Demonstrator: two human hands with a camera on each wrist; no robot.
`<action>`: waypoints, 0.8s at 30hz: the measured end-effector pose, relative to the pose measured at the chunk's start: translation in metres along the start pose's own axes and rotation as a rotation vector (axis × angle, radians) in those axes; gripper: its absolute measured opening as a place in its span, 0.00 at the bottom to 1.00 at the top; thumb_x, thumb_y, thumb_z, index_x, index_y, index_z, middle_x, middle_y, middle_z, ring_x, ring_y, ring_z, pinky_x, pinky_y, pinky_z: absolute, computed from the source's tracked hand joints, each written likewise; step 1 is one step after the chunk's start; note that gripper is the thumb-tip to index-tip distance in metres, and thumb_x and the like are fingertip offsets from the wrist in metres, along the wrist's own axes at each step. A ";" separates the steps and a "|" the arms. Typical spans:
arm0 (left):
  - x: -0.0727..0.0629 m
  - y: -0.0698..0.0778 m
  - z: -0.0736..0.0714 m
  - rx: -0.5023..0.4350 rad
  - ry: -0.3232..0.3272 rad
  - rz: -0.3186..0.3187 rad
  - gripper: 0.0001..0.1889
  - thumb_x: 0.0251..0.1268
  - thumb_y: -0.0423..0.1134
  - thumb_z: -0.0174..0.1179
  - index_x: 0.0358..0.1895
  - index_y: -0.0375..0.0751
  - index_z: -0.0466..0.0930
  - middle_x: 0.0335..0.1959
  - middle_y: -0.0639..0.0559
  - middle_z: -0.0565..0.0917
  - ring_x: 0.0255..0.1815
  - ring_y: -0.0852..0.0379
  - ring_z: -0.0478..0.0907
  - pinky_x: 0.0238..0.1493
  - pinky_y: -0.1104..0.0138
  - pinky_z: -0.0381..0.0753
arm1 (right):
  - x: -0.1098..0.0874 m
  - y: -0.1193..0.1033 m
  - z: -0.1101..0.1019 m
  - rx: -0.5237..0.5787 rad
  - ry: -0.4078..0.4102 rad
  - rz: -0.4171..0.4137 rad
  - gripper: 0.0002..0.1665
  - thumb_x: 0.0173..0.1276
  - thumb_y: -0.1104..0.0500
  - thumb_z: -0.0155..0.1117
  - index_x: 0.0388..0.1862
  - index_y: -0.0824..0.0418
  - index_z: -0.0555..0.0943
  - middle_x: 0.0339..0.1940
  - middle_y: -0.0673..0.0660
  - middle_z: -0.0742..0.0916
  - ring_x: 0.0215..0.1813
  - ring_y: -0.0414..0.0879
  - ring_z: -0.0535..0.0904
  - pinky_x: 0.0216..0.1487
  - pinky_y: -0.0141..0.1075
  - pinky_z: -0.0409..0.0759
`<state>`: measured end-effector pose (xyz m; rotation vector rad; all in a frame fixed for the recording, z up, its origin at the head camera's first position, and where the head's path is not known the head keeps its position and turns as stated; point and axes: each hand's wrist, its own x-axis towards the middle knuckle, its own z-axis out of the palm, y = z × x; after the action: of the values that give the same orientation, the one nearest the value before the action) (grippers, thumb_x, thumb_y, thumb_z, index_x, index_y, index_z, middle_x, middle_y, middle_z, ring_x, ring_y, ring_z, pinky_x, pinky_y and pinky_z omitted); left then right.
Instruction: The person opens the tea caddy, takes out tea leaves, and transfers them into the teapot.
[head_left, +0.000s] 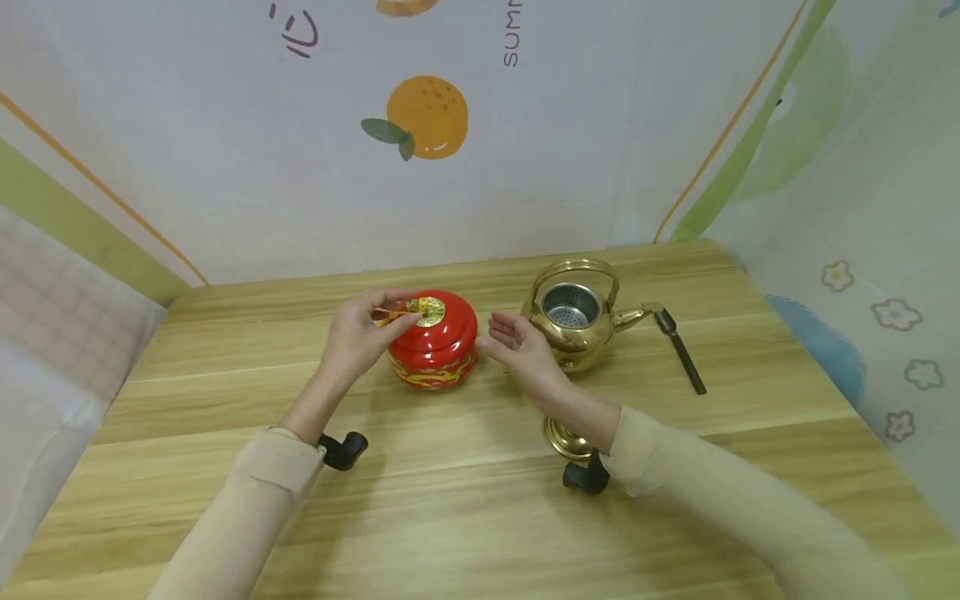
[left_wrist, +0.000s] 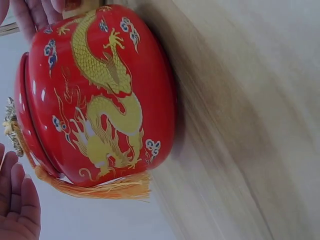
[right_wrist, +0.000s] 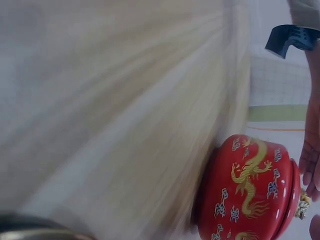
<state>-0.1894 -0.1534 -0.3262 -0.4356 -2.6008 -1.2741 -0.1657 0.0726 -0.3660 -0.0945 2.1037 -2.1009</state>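
Observation:
A round red lidded jar (head_left: 432, 350) with a yellow dragon pattern stands upright on the table. Its lid carries a gold knob (head_left: 428, 311) with an orange tassel (left_wrist: 120, 186) tied to it. My left hand (head_left: 362, 327) is at the lid, thumb and fingers spread apart beside the knob; no firm grip on it shows. My right hand (head_left: 525, 352) hovers between the jar and a gold teapot (head_left: 588, 346), fingers loosely bent and holding nothing. Inside the teapot's mouth sits a steel strainer (head_left: 572, 306). Partly under the right forearm lies a gold lid (head_left: 564, 440).
A dark, slim-handled utensil (head_left: 688, 363) lies right of the teapot, its head close by the spout. The wooden table (head_left: 442, 517) meets a printed cloth wall (head_left: 300, 208) at the back. Black wrist mounts (head_left: 345, 451) stick out under both forearms.

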 end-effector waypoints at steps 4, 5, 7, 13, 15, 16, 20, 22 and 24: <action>0.005 -0.002 0.001 0.026 -0.034 0.006 0.18 0.55 0.37 0.68 0.51 0.39 0.81 0.45 0.43 0.84 0.44 0.48 0.80 0.49 0.56 0.80 | 0.011 0.001 0.007 -0.048 -0.044 -0.011 0.40 0.64 0.61 0.64 0.71 0.68 0.57 0.72 0.65 0.64 0.72 0.56 0.60 0.70 0.43 0.61; 0.006 -0.002 0.001 0.029 -0.041 0.010 0.19 0.55 0.37 0.68 0.51 0.39 0.81 0.45 0.43 0.84 0.45 0.47 0.80 0.48 0.56 0.81 | 0.013 0.001 0.008 -0.062 -0.051 -0.015 0.41 0.64 0.61 0.64 0.71 0.68 0.57 0.72 0.65 0.64 0.72 0.56 0.60 0.70 0.43 0.61; 0.009 -0.004 0.003 0.034 -0.056 0.018 0.19 0.55 0.37 0.68 0.51 0.38 0.81 0.46 0.43 0.84 0.45 0.47 0.81 0.46 0.56 0.81 | 0.018 0.002 0.010 -0.092 -0.057 -0.018 0.42 0.63 0.61 0.65 0.71 0.68 0.56 0.73 0.64 0.63 0.73 0.56 0.59 0.71 0.44 0.60; 0.014 -0.005 0.006 0.048 -0.099 0.024 0.17 0.56 0.36 0.67 0.50 0.37 0.81 0.46 0.43 0.84 0.46 0.47 0.80 0.45 0.56 0.81 | 0.027 0.004 0.012 -0.109 -0.103 -0.021 0.46 0.61 0.64 0.66 0.72 0.70 0.53 0.74 0.65 0.60 0.74 0.57 0.54 0.72 0.47 0.55; 0.015 -0.005 0.007 0.046 -0.108 0.024 0.17 0.57 0.36 0.67 0.50 0.37 0.82 0.47 0.43 0.84 0.47 0.48 0.79 0.46 0.56 0.81 | 0.028 0.004 0.014 -0.095 -0.130 -0.018 0.47 0.61 0.66 0.65 0.73 0.70 0.51 0.74 0.65 0.59 0.75 0.57 0.53 0.72 0.47 0.55; 0.015 -0.005 0.007 0.046 -0.109 0.023 0.16 0.57 0.36 0.67 0.49 0.37 0.82 0.47 0.43 0.84 0.47 0.48 0.79 0.46 0.56 0.81 | 0.029 0.004 0.014 -0.087 -0.140 -0.011 0.47 0.61 0.66 0.65 0.73 0.69 0.50 0.74 0.65 0.59 0.75 0.57 0.53 0.72 0.46 0.55; 0.017 -0.005 0.006 0.047 -0.114 0.014 0.16 0.56 0.36 0.67 0.49 0.38 0.82 0.46 0.44 0.84 0.46 0.49 0.79 0.46 0.57 0.81 | 0.030 0.003 0.016 -0.067 -0.161 0.011 0.49 0.61 0.67 0.65 0.74 0.68 0.48 0.75 0.63 0.58 0.75 0.56 0.53 0.71 0.45 0.57; 0.018 -0.005 0.006 0.046 -0.116 0.017 0.16 0.56 0.36 0.67 0.49 0.38 0.82 0.46 0.44 0.84 0.46 0.49 0.79 0.46 0.57 0.81 | 0.031 0.003 0.017 -0.075 -0.158 0.017 0.49 0.61 0.66 0.65 0.74 0.67 0.49 0.75 0.62 0.58 0.75 0.55 0.52 0.72 0.45 0.56; 0.018 -0.005 0.007 0.047 -0.120 0.027 0.16 0.56 0.36 0.67 0.49 0.38 0.82 0.47 0.44 0.84 0.46 0.49 0.80 0.46 0.57 0.81 | 0.032 0.003 0.017 -0.085 -0.157 0.013 0.49 0.61 0.66 0.66 0.74 0.66 0.49 0.75 0.62 0.58 0.75 0.55 0.52 0.72 0.45 0.56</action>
<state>-0.2087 -0.1480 -0.3283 -0.5523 -2.7072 -1.2103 -0.1945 0.0502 -0.3713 -0.2469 2.0943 -1.9284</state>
